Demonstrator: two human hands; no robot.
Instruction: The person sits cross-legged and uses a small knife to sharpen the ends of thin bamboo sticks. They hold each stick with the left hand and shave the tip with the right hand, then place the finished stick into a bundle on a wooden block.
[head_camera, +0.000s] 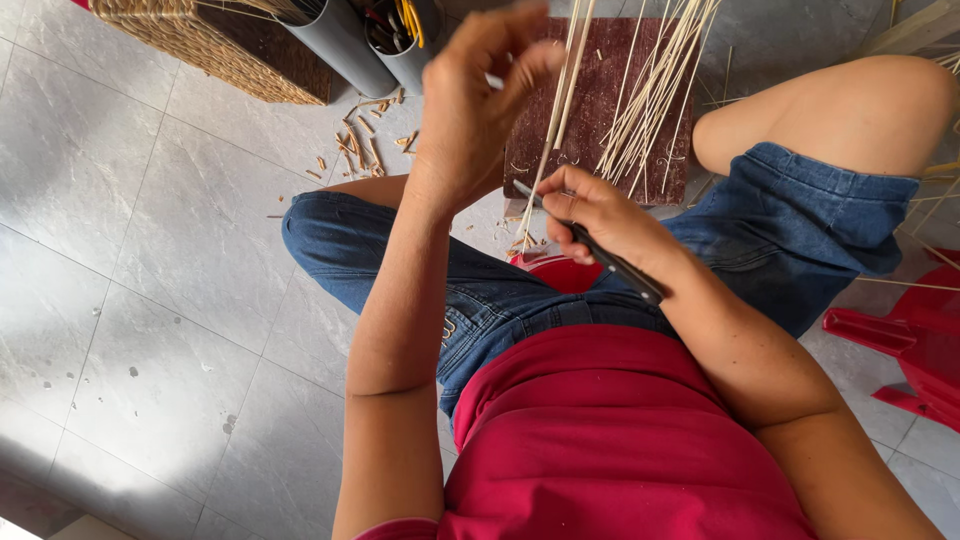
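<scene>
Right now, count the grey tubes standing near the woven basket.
2. One grey tube leans against the woven basket; the second grey tube, holding tools, stands just right of it. Both are cut off by the frame's top; more may be hidden.

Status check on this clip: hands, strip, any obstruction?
Left hand pinching thin strip up high. Right hand gripping dark knife, blade on strip. Nothing blocking.
</scene>
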